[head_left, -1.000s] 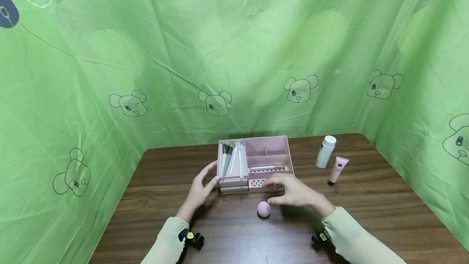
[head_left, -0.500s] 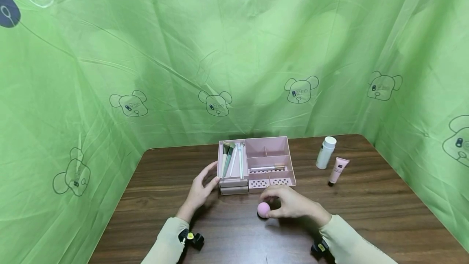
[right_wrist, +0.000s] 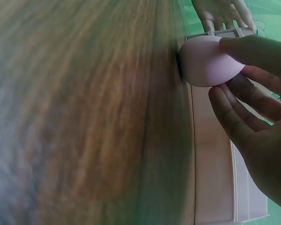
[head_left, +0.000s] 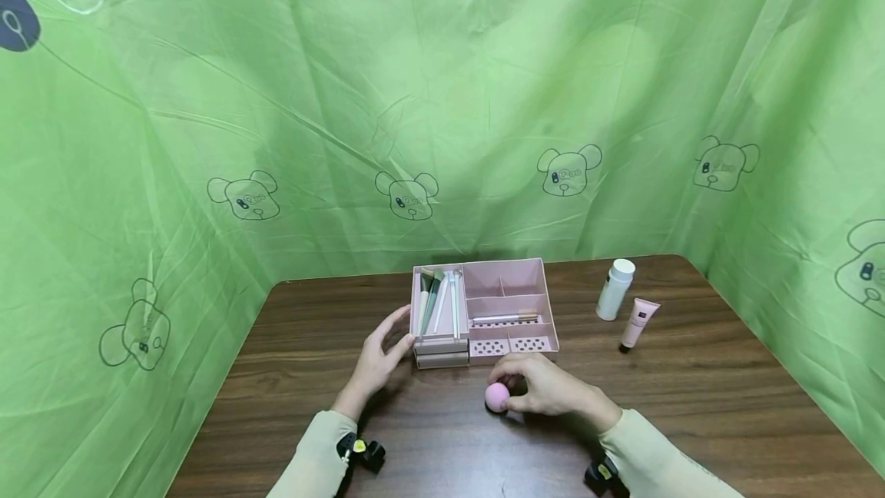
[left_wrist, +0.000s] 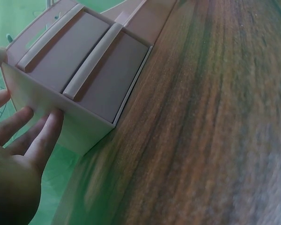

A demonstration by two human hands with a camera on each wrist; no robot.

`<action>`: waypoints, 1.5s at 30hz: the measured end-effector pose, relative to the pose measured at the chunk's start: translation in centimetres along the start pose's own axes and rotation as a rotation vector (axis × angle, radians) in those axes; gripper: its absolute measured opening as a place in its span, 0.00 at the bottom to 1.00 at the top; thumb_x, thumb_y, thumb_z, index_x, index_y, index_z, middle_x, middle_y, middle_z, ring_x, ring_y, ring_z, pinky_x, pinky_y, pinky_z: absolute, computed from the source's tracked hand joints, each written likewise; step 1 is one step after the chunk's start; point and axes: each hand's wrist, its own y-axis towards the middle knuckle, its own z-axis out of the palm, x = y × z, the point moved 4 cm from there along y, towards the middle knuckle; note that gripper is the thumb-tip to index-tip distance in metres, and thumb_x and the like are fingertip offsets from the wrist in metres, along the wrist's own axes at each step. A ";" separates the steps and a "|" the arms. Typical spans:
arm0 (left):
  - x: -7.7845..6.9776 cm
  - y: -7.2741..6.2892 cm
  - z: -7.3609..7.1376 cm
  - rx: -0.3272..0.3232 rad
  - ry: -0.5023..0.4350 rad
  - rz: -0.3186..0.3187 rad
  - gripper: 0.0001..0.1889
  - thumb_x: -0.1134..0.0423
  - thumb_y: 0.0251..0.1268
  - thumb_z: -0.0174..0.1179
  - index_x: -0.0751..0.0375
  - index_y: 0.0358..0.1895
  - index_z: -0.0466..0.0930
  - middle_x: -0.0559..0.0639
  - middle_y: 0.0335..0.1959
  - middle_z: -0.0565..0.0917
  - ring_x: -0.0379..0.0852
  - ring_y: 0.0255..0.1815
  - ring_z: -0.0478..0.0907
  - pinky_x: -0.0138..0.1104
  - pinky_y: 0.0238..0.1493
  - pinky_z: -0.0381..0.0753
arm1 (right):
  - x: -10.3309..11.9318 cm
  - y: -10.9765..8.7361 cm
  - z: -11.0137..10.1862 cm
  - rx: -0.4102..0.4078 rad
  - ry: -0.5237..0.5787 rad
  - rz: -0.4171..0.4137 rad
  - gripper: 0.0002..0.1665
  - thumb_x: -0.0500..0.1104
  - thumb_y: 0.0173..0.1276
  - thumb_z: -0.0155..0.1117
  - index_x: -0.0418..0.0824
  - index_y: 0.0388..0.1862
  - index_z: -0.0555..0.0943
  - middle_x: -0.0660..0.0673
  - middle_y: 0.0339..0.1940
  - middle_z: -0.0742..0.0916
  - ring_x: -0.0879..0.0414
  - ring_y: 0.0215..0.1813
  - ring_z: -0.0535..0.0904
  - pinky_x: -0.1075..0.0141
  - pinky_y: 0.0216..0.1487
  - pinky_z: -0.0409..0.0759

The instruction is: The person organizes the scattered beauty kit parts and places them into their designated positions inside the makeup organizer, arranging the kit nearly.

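Observation:
A pink makeup organizer (head_left: 509, 302) stands near the back of the table, with makeup brushes (head_left: 442, 302) in its left tray and slim pens (head_left: 505, 318) in a middle compartment. My left hand (head_left: 376, 360) rests against its left side; in the left wrist view its extended fingers (left_wrist: 46, 138) touch the side wall beside two drawers (left_wrist: 107, 65). In front of the organizer, my right hand (head_left: 542, 385) pinches a rounded pink makeup sponge (head_left: 496, 397) between thumb and fingers. The right wrist view shows the sponge (right_wrist: 207, 61) low at the table surface, partly covered by the thumb.
A white bottle (head_left: 614, 290) stands to the right of the organizer. Beside it a pink tube (head_left: 639, 323) stands on its black cap. Green patterned cloth (head_left: 442, 98) hangs behind and around the brown wooden table (head_left: 311, 329).
My right hand has come down toward the front, away from the organizer's front compartments, and closed its fingers on the sponge. The left hand has stayed against the organizer.

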 end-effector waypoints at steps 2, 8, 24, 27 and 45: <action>0.0 0.0 0.0 -0.001 0.000 0.001 0.27 0.68 0.69 0.58 0.67 0.70 0.64 0.66 0.66 0.72 0.62 0.64 0.70 0.31 0.61 0.76 | 0.0 0.0 0.0 -0.003 0.002 0.000 0.17 0.42 0.54 0.76 0.46 0.44 0.83 0.55 0.41 0.85 0.62 0.39 0.80 0.66 0.41 0.83; 0.0 0.1 0.0 -0.001 0.007 0.024 0.27 0.69 0.69 0.58 0.69 0.70 0.64 0.68 0.66 0.72 0.63 0.64 0.71 0.39 0.63 0.77 | -0.1 0.1 -0.2 -0.012 -0.009 0.005 0.17 0.40 0.54 0.75 0.44 0.44 0.84 0.55 0.40 0.85 0.60 0.39 0.81 0.67 0.41 0.83; -0.2 0.3 0.0 0.000 0.018 0.057 0.27 0.70 0.69 0.57 0.71 0.69 0.64 0.71 0.64 0.72 0.66 0.63 0.71 0.51 0.63 0.74 | 0.0 0.9 -1.5 -0.027 0.010 0.085 0.17 0.41 0.55 0.75 0.46 0.45 0.84 0.55 0.43 0.86 0.62 0.43 0.81 0.65 0.45 0.84; -0.1 0.2 -0.1 -0.004 0.004 0.049 0.27 0.70 0.69 0.58 0.70 0.69 0.64 0.70 0.65 0.72 0.65 0.64 0.70 0.57 0.64 0.71 | 0.0 1.1 -1.7 -0.027 -0.004 0.107 0.18 0.43 0.56 0.75 0.46 0.46 0.84 0.55 0.44 0.86 0.60 0.46 0.81 0.65 0.48 0.83; 0.1 0.1 0.0 0.002 0.005 0.037 0.27 0.70 0.69 0.58 0.71 0.70 0.64 0.70 0.66 0.71 0.67 0.64 0.69 0.58 0.64 0.70 | -0.1 3.8 -4.7 -0.144 -0.068 0.131 0.19 0.43 0.55 0.75 0.44 0.47 0.84 0.52 0.43 0.87 0.58 0.42 0.83 0.64 0.44 0.84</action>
